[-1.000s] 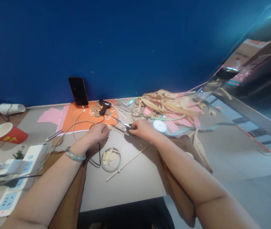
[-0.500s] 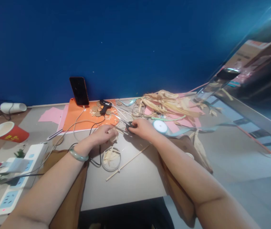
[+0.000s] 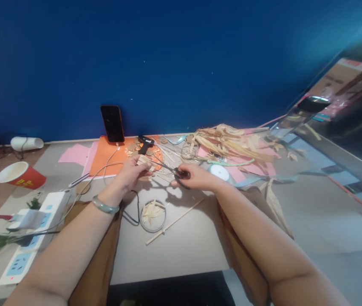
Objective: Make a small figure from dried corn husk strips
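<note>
My right hand (image 3: 196, 176) grips black-handled scissors (image 3: 165, 167), whose blades point left towards the other hand. Pinched in my left hand (image 3: 131, 172) is a pale piece of dried husk (image 3: 144, 160), close to the scissor tips; whether the blades touch it I cannot tell. Nearer to me on the table lies a grey ring (image 3: 141, 217) with cut pale husk pieces (image 3: 152, 211) inside it. A thin wooden stick (image 3: 179, 219) with a small knot-like bit on it lies just right of the ring.
Behind the hands are a black glue gun (image 3: 145, 145) on orange paper (image 3: 103, 159), a propped phone (image 3: 112, 123), a pile of dried husks (image 3: 232, 142) and a ribbon roll (image 3: 219, 172). A power strip (image 3: 31, 242), cables and a tipped red paper cup (image 3: 24, 176) occupy the left.
My left hand has risen and turned, bringing the husk piece towards the scissors. The scissors now stand raised, their blades reaching closer to that piece. The whole view has shifted slightly.
</note>
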